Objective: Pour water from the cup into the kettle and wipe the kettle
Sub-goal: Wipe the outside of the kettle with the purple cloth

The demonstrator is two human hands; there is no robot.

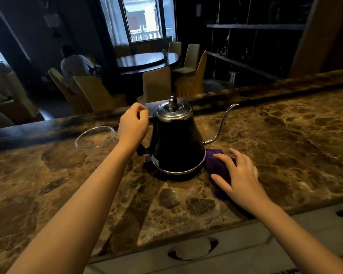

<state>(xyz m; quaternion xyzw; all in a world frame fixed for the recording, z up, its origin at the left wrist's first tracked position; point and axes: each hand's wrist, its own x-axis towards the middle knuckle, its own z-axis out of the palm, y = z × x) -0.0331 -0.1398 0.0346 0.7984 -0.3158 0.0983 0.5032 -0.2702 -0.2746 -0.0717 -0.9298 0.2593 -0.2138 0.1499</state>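
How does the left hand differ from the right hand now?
The left hand is curled round the kettle handle; the right hand lies with spread fingers on the purple cloth. The left is raised; the right is low on the counter. Both are bare and beside the kettle.

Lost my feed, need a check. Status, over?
Left hand grips handle of black gooseneck kettle. Right hand rests on purple cloth at kettle base. Lid on. Clear plastic cup left, apart.
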